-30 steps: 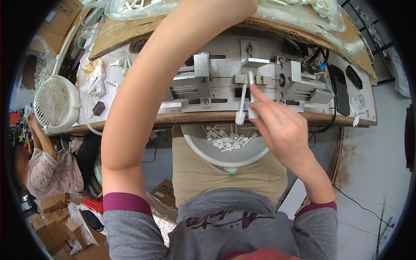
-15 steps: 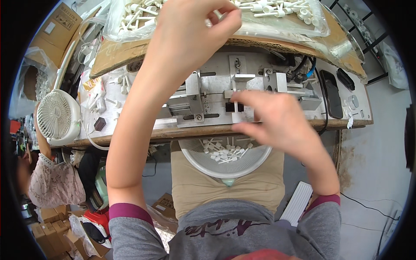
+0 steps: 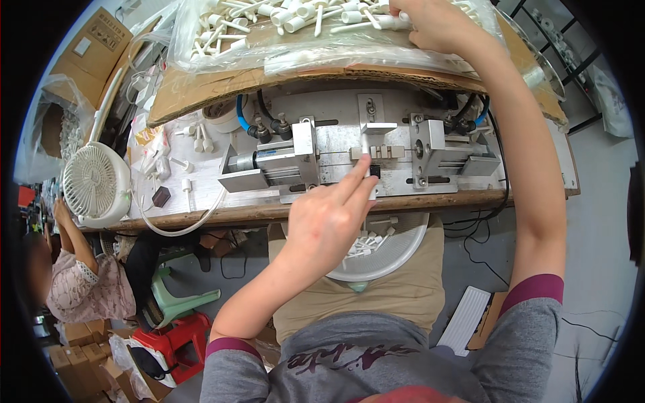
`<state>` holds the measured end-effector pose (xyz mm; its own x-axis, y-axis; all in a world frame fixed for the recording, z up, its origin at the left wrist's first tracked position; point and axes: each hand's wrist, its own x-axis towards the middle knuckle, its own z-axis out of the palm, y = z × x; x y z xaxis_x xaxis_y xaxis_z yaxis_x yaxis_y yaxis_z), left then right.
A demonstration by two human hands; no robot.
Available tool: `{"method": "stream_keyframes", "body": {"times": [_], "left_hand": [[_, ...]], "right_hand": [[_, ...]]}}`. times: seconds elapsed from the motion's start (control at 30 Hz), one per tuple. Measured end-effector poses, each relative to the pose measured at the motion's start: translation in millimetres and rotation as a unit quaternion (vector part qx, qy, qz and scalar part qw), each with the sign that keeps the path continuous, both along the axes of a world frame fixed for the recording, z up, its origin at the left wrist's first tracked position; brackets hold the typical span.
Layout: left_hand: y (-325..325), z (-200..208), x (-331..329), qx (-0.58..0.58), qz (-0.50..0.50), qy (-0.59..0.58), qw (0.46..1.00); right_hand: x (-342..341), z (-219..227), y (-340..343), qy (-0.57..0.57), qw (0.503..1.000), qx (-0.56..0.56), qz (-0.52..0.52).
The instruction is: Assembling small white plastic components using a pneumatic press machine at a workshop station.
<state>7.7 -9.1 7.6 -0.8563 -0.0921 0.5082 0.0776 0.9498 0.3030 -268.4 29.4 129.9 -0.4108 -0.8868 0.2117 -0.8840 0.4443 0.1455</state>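
Observation:
My left hand [image 3: 326, 218] reaches over the bench's front edge to a metal clamping fixture [image 3: 386, 153]. Its fingers close round a thin white plastic part [image 3: 366, 143] standing across the fixture's middle; the thumb is mostly hidden. At the far side, my right hand [image 3: 437, 27] is in a heap of white plastic stemmed parts [image 3: 295, 20], fingers bent round a white capped piece [image 3: 404, 17] at the top edge of the view. A translucent basin [image 3: 403, 252] with similar parts sits on my lap, partly behind my left forearm.
Pneumatic cylinders [image 3: 285, 161] flank the fixture, with blue and black hoses. The heap lies in clear plastic on cardboard [image 3: 195, 101]. A white fan [image 3: 97, 181] stands at the bench's left end. A co-worker's sleeve [image 3: 87, 285] shows at far left; a red stool [image 3: 191, 349] is below.
My left hand has come down from the heap to the part in the fixture. My right hand has left the fixture and moved up to the heap.

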Motion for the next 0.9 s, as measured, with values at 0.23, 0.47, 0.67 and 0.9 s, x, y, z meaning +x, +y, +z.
{"method": "stream_keyframes", "body": {"times": [0.23, 0.47, 0.67, 0.9], "left_hand": [[-4, 0, -10, -0.073, 0.004, -0.026, 0.997], [-11, -3, -8, -0.043, -0.007, -0.03, 0.999], [-9, 36, -12, 0.332, -0.06, 0.081, 0.938], [1, 35, -6, 0.313, -0.077, 0.13, 0.938]], "right_hand": [[-2, 2, 8, -0.07, 0.993, -0.056, 0.075], [27, -5, 45, -0.273, 0.862, -0.41, 0.121], [91, -63, 82, -0.061, 0.884, -0.402, 0.231], [136, -95, 90, 0.01, 0.904, -0.356, 0.236]]}}
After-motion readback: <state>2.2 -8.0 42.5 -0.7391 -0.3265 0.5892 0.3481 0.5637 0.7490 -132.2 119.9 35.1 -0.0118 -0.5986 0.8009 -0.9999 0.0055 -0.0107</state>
